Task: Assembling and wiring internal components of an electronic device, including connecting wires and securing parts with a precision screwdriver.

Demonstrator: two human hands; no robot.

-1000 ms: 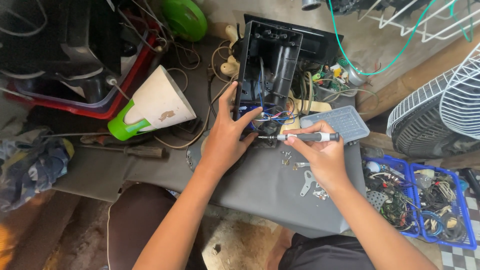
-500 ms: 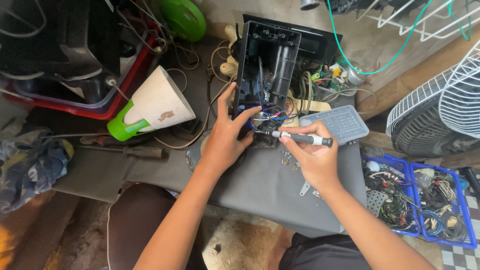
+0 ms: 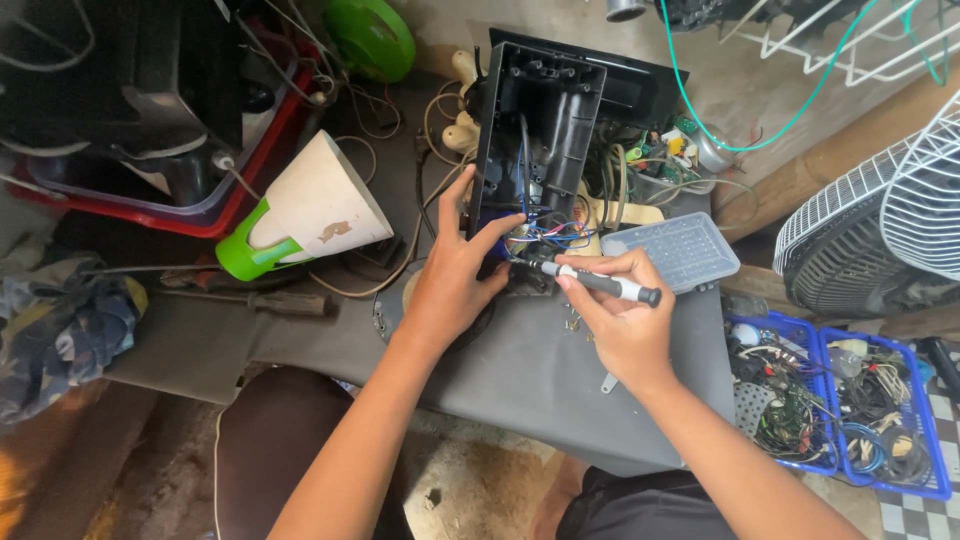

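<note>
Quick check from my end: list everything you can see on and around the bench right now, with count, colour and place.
Open plastic housing: 1, black, top centre, wires inside.
Screwdriver: 1, black and silver, in right hand, tip at the wires.
Clear lidded case: 1, grey-clear, right of housing.
Cone-shaped cover: 1, cream with green base, left.
Green disc: 1, top.
Red tray: 1, top left.
Blue baskets: 2, lower right, full of cables.
Fan grilles: 2, white, right.
Grey mat: 1, centre.
Left hand: on housing's lower edge.
Right hand: gripping screwdriver.
</note>
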